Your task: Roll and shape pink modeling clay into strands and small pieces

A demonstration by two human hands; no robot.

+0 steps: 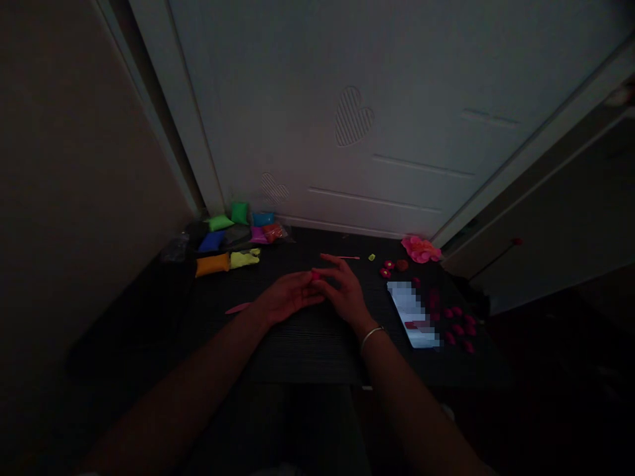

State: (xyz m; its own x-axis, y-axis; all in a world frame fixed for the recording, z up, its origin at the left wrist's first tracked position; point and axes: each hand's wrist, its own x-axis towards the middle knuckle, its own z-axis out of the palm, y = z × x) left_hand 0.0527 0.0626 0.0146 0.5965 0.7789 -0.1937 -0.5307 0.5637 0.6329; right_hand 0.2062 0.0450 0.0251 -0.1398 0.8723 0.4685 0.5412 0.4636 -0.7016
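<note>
Over the middle of the dark table, my two hands meet at a small pink lump of modelling clay [316, 276]. My left hand [290, 295] has it at the fingertips, palm turned partly up. From the other side, my right hand [344, 291] pinches the lump between thumb and fingers, one finger stretched away; a bangle circles that wrist. The lump's exact shape is partly hidden by fingers, and the light is dim. A pink flat tool [239, 308] lies beside my left wrist, and a thin pink stick [348, 258] lies beyond my right hand.
Coloured clay packets, including an orange one [213, 265] and a yellow one [245, 258], lie at the left. A lit phone [413, 316] rests on the right, near several dark pink pieces [457, 328]. Behind stand a pink flower shape [421, 250] and a white panel [307, 125].
</note>
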